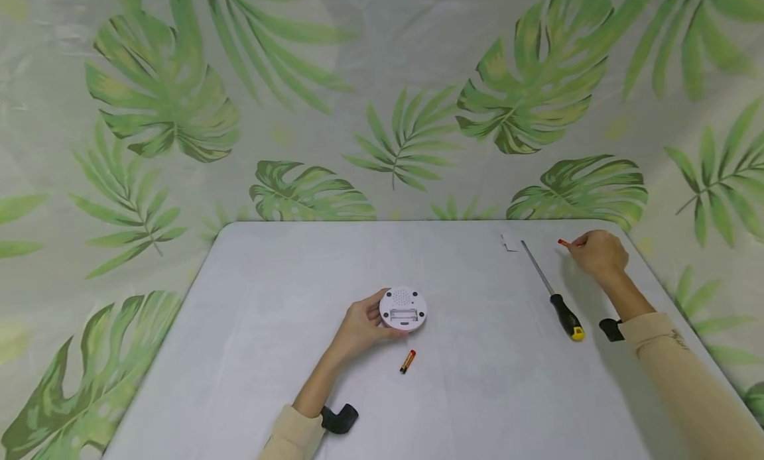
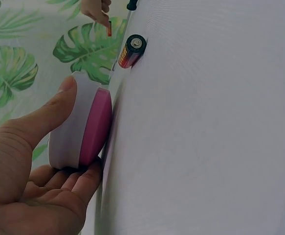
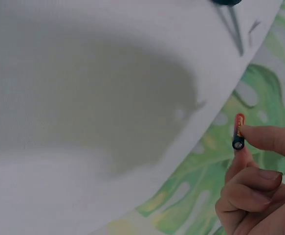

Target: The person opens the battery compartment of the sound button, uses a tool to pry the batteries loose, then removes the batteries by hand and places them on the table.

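My left hand (image 1: 357,326) grips a round device (image 1: 412,302) by its edge. Its white underside, facing up, shows speaker holes, several dark feet and an uncovered battery compartment (image 1: 403,314). In the left wrist view the device's other side is pink, held between thumb and fingers just over the table. A loose red-and-black battery (image 1: 408,362) lies on the table close in front of the left hand. Far to the right, my right hand (image 1: 599,254) is raised above the table's back corner, pinching a second battery (image 3: 238,128) between thumb and forefinger.
A screwdriver (image 1: 564,314) with a black and yellow handle lies left of the right forearm. Near its tip is a small white piece (image 1: 509,242), hard to make out. The white table (image 1: 268,268) ends at a leaf-patterned backdrop (image 1: 400,115).
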Motion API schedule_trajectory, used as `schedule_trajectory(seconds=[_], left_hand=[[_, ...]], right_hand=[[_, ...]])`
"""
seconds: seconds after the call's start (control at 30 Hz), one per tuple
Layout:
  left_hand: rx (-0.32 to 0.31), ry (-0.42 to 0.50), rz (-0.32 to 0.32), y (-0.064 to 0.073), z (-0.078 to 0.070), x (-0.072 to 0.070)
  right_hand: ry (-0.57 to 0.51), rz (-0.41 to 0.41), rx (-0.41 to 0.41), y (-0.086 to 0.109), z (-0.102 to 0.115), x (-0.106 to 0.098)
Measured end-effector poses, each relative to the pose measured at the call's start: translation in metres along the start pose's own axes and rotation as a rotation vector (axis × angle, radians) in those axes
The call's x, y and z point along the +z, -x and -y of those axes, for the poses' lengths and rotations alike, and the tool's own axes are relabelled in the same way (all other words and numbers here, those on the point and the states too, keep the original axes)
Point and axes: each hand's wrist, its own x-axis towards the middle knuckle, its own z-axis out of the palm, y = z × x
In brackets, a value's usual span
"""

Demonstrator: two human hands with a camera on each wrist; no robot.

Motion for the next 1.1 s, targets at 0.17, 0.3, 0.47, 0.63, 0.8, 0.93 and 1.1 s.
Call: schedule_trajectory(seconds=[0.17, 0.3, 0.47, 0.63, 0.8, 0.93, 1.1], left_hand=[[-0.013, 0.01, -0.009, 0.002, 0.002, 0.0], [-0.017, 0.027, -0.011, 0.005, 0.005, -0.001], [-0.011, 0.03, -0.008, 0.003, 0.006, -0.002], [0.0, 0.021, 0.002, -0.003, 0.003, -0.003], [-0.01, 0.012, 0.008, -0.004, 0.003, -0.004], [0.003, 0.009, 0.019, -0.005, 0.001, -0.005], [0.017, 0.015, 0.028, -0.004, 0.003, -0.004]], right_hand=[[0.014, 0.006, 0.058, -0.012, -0.014, 0.008], [0.053, 0.05, 0.116, -0.017, -0.022, 0.016], [0.094, 0.136, 0.171, -0.018, -0.029, 0.014], [0.069, 0.098, 0.076, -0.005, -0.007, 0.001], [-0.081, 0.147, -0.288, 0.04, 0.078, -0.009], [-0.215, 0.421, -0.639, 0.097, 0.153, 0.007], [-0.199, 0.633, -0.838, 0.16, 0.207, 0.06]])
